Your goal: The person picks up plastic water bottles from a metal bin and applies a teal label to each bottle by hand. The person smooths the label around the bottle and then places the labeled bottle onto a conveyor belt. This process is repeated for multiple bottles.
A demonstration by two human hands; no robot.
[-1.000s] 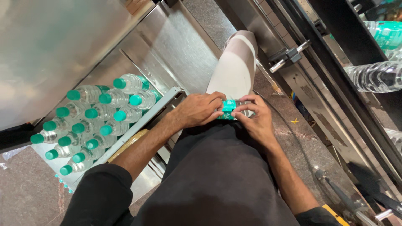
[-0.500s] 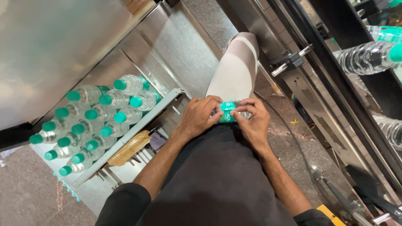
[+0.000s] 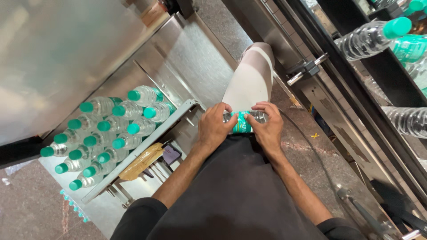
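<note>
**Both hands on one bottle, label side up**

Head view, looking straight down: I've got a small bottle (image 3: 242,121) lying sideways across my lap, just past the edge of my dark shirt (image 3: 235,195). My left hand (image 3: 215,126) wraps its left end, fingers curled over the top. My right hand (image 3: 267,124) closes round the other end, thumb tucked underneath. Neither is spread; both are clamped on the plastic, with the green label showing in the gap between them. I can't see the cap from here, my fingers cover the ends.

To my left, the tray (image 3: 147,146) holds a packed block of bottles (image 3: 111,129), green caps toward me, right up against its near rail. Off to my right, more bottles (image 3: 371,38) lie on the dark line along the machine's edge. My shoe (image 3: 251,78) sits on the floor beyond the hands.

Doing this well, I reckon: keep the grip even at both ends so the thin wall doesn't buckle, hold the label flat and square between my thumbs, and keep it steady over my lap.
</note>
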